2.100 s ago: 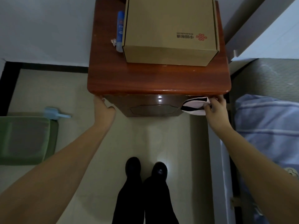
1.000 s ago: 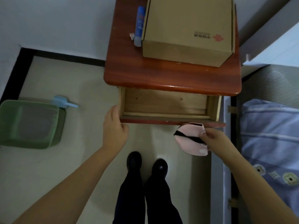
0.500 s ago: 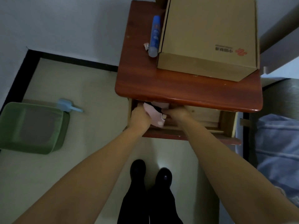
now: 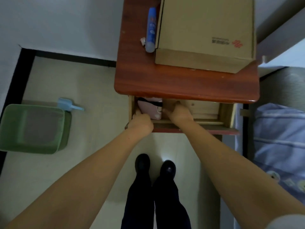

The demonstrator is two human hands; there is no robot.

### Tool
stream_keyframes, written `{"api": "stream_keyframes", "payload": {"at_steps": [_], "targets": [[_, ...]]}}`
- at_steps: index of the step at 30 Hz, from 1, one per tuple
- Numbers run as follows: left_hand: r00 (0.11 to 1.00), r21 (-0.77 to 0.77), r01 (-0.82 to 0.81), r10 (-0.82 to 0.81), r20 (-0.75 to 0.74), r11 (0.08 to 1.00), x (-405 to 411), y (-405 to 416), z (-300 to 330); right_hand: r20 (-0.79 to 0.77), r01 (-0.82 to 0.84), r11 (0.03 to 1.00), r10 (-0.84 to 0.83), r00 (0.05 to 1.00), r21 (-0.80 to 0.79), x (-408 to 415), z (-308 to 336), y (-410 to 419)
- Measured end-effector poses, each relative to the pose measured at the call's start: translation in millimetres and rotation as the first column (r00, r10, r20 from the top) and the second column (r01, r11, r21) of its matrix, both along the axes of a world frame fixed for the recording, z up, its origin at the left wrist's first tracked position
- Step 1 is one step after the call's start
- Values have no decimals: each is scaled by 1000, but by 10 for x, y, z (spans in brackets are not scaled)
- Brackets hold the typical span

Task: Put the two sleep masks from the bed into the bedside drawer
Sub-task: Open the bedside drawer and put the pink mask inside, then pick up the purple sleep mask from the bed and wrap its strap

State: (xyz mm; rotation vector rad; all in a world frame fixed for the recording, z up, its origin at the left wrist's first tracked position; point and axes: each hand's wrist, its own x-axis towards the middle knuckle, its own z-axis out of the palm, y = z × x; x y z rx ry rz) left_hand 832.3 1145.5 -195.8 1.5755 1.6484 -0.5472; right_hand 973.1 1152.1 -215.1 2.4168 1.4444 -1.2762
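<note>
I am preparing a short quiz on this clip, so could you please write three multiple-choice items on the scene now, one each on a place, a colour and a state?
1. Where does the pink sleep mask lie?
A. on the nightstand top
B. in the left end of the drawer
C. on the bed

2. What colour is the bin on the floor?
A. green
B. red
C. black

3. How does the drawer stand?
A. shut
B. taken out and set on the floor
C. pulled open

Answers:
1 B: it sits inside the wooden drawer, between the left hand and right hand.
2 A: its walls are green.
3 C: its inside shows below the nightstand top.
</note>
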Motion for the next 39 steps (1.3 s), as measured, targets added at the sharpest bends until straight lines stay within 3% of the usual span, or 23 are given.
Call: {"api": "stream_keyframes", "payload": {"at_steps": [5, 9, 14, 20, 25, 33, 39], "targets": [[982, 91, 72, -87, 166, 993, 98, -262, 940, 69, 29, 999, -32, 997, 44, 457, 1062, -667], [896, 247, 214, -290, 336, 945, 568, -406, 1680, 168, 91, 984, -117, 979, 155, 865, 1781, -1174], [760, 451, 407, -568, 315, 794, 1494, -438, 2293, 318, 235, 940, -307, 897, 246, 1531, 2318, -1700], [511, 555, 639, -833, 212, 533, 3015, -616, 2751, 371, 488, 816, -577, 728, 310, 2762, 2783, -2577], [374, 585, 705, -911, 175, 402, 4336, -887, 2895, 402, 577, 737, -675, 618, 351, 3839, 3013, -3105], [326, 543, 719, -901, 286, 433, 5717, -1135, 2667, 412, 598, 753, -655, 634, 276, 5268, 2880, -3216], [282, 464, 807, -929, 241, 365, 6806, -893, 2021, 352, 650, 706, -706, 615, 281, 6253, 2389, -2809]]}}
